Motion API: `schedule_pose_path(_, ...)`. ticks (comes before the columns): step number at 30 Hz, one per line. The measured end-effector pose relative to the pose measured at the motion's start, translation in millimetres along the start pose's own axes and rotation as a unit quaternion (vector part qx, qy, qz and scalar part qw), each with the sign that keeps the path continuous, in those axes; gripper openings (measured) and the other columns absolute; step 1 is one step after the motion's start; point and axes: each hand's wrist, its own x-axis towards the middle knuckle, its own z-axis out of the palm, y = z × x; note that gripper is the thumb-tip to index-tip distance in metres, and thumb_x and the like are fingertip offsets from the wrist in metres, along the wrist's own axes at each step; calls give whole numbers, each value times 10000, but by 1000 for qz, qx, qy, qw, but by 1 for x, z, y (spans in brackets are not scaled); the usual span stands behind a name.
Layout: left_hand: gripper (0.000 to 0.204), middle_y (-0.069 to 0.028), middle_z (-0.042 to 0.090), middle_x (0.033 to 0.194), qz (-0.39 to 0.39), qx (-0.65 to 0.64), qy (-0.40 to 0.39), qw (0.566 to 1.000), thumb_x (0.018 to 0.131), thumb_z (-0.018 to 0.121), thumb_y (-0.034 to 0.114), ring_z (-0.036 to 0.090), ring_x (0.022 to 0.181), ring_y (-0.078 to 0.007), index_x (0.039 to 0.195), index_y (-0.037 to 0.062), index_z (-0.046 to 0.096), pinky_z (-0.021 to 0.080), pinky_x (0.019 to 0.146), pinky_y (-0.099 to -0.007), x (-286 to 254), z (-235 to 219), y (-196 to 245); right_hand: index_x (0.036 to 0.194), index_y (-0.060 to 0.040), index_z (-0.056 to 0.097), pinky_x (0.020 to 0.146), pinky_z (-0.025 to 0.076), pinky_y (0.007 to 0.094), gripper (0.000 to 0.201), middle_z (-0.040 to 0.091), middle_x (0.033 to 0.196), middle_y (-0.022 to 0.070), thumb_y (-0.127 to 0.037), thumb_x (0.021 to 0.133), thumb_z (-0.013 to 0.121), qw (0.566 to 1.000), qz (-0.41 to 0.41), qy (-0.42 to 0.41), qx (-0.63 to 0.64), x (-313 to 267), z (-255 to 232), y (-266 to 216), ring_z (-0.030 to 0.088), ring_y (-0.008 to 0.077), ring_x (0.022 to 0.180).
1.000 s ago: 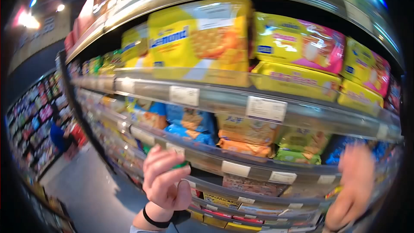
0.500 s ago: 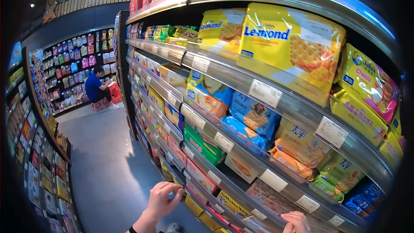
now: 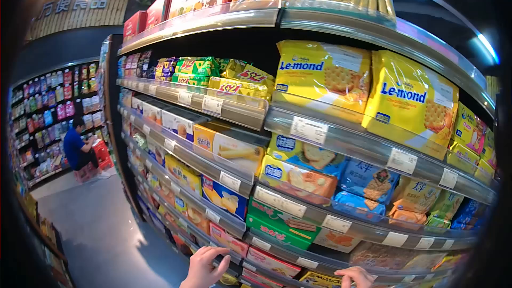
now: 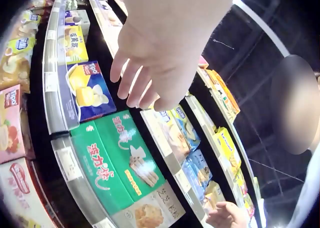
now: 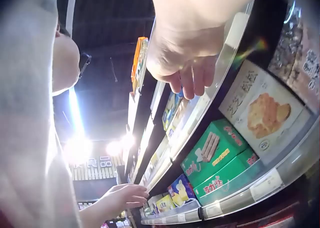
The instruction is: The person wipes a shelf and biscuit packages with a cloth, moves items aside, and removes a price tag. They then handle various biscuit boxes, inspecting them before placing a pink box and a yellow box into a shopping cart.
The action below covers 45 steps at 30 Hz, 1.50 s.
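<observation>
The left hand point(image 3: 205, 268) is low in the head view, in front of the lower shelves, its fingers loosely bent around nothing. Further right, the right hand point(image 3: 354, 276) shows at the bottom edge, also empty. In the left wrist view the left hand point(image 4: 157, 70) hangs with relaxed fingers near a green biscuit box point(image 4: 117, 160) and a blue Tipo box point(image 4: 90, 90). The right hand point(image 5: 187, 57), in the right wrist view, has loosely hanging fingers above the green box point(image 5: 217, 158) and a white cracker box point(image 5: 265, 110). Neither hand touches a package.
Yellow Le-mond packs point(image 3: 322, 74) stand on an upper shelf, with green and yellow packs point(image 3: 194, 69) to their left. A shelf edge point(image 3: 330, 128) with price tags runs across. Down the aisle floor point(image 3: 101, 224), a person in blue point(image 3: 74, 144) sits on a stool near red stools.
The head view has swung left and up along the shelves, bringing more left-hand shelving into sight. Both hands were higher in the frame one second ago and now sit low, still empty.
</observation>
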Motion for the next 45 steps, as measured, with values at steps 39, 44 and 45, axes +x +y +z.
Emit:
schedule_pose_path(39, 232, -131, 652, 980, 357, 243, 196, 880, 743, 738, 151, 574, 1003, -311, 918, 22, 656, 466, 886, -409, 422, -139, 82, 916, 7, 676, 571, 488, 335, 127, 653, 782, 141, 36, 823, 593, 986, -128, 70, -79, 114, 144, -64, 621, 261, 654)
schedule_pose_path(44, 210, -114, 629, 938, 402, 155, 201, 880, 783, 728, 123, 566, 957, -302, 938, 11, 643, 469, 874, -383, 429, -154, 67, 914, -1, 681, 544, 472, 334, 130, 654, 782, 140, 41, 821, 601, 990, -88, 69, -80, 109, 160, -72, 613, 262, 649)
schedule_pose_path(45, 210, -114, 629, 938, 406, 153, 198, 879, 783, 728, 123, 566, 957, -302, 938, 11, 643, 469, 874, -383, 431, -155, 64, 913, -3, 682, 537, 466, 335, 136, 653, 780, 137, 47, 817, 601, 991, -75, 72, -79, 108, 162, -74, 608, 265, 642)
